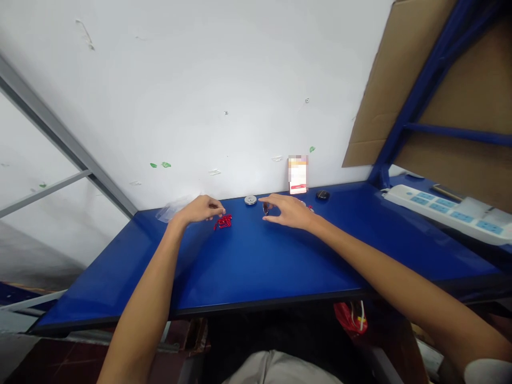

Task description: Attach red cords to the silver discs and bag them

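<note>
Head view: a red cord bundle (pixel 224 221) is seen just beside the left hand (pixel 203 208), whose curled fingers' grip cannot be told; a dark disc (pixel 266 208) is held by the right hand (pixel 290 210).

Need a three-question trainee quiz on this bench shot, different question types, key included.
1. True or false: the silver disc lies between the left hand and the right hand.
2. Which shows a lit screen? A) power strip B) phone C) silver disc
3. What colour is the tangled bundle at the left hand's fingertips?

Key: 1 true; 2 B; 3 red.
</note>
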### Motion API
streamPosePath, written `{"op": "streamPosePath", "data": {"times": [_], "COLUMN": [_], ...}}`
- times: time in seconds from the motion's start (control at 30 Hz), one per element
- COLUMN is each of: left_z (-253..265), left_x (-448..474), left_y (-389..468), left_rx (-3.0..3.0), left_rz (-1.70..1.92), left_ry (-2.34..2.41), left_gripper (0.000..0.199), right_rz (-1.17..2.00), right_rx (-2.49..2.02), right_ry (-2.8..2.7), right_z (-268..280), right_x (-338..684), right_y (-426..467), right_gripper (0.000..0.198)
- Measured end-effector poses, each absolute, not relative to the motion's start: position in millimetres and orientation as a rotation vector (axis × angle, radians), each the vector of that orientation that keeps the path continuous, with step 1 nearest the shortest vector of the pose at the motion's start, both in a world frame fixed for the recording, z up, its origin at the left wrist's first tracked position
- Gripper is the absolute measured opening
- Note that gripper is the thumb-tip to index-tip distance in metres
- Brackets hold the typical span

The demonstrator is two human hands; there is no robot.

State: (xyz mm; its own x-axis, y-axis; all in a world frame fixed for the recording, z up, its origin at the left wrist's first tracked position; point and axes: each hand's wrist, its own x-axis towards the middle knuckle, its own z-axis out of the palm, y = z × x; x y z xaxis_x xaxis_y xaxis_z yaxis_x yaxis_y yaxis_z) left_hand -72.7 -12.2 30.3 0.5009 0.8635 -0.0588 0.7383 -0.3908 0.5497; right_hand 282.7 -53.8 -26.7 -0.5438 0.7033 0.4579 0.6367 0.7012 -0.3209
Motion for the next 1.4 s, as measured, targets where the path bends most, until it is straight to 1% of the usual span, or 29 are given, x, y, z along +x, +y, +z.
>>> {"op": "streamPosePath", "data": {"times": [0.17,0.27,0.43,0.53,0.6,0.67,0.77,0.87,0.97,1.03,1.13,1.2,1.3,1.4], "left_z": [26,15,-18,-33,-38,-38,-35,-31,-29,-27,-22,-18,-13,-11], "left_x": [-57,-32,19,33,31,26,21,24,32,36,39,39,37,34], "left_y": [-16,-22,-36,-34,-24,-8,21,45,56,56,51,46,38,27], "left_rx": [2.303,2.206,1.898,1.751,1.684,1.651,1.688,1.732,1.817,1.997,2.326,2.417,2.464,2.5], "left_rz": [0.492,0.733,0.832,0.911,0.932,0.931,0.914,0.857,0.813,0.764,0.687,0.599,0.481,0.531], "left_ry": [1.319,1.223,0.77,0.768,0.881,1.074,1.37,1.522,1.593,1.675,1.837,1.929,1.951,1.922], "left_gripper": [0.03,0.033,0.049,0.048,0.042,0.031,0.017,0.013,0.01,0.014,0.033,0.04,0.037,0.036], "right_rz": [0.242,0.371,0.694,0.927,1.013,0.91,0.617,0.468,0.412,0.384,0.353,0.34,0.308,0.288], "right_rx": [-1.033,-0.996,-0.861,-0.879,-0.906,-0.975,-1.109,-1.17,-1.214,-1.266,-1.325,-1.351,-1.366,-1.36], "right_ry": [-2.3,-2.237,-1.98,-1.892,-1.858,-1.844,-1.897,-1.99,-2.017,-2.007,-2.005,-2.016,-2.044,-2.109], "right_z": [-31,-31,-32,-35,-36,-35,-26,-15,-7,-5,-3,-3,-2,-1], "right_x": [282,277,264,260,261,265,280,301,319,325,328,326,324,328], "right_y": [-52,-53,-52,-49,-47,-44,-40,-34,-29,-27,-27,-29,-31,-30], "right_gripper": [0.067,0.061,0.053,0.055,0.059,0.057,0.037,0.023,0.019,0.019,0.019,0.02,0.021,0.021]}}
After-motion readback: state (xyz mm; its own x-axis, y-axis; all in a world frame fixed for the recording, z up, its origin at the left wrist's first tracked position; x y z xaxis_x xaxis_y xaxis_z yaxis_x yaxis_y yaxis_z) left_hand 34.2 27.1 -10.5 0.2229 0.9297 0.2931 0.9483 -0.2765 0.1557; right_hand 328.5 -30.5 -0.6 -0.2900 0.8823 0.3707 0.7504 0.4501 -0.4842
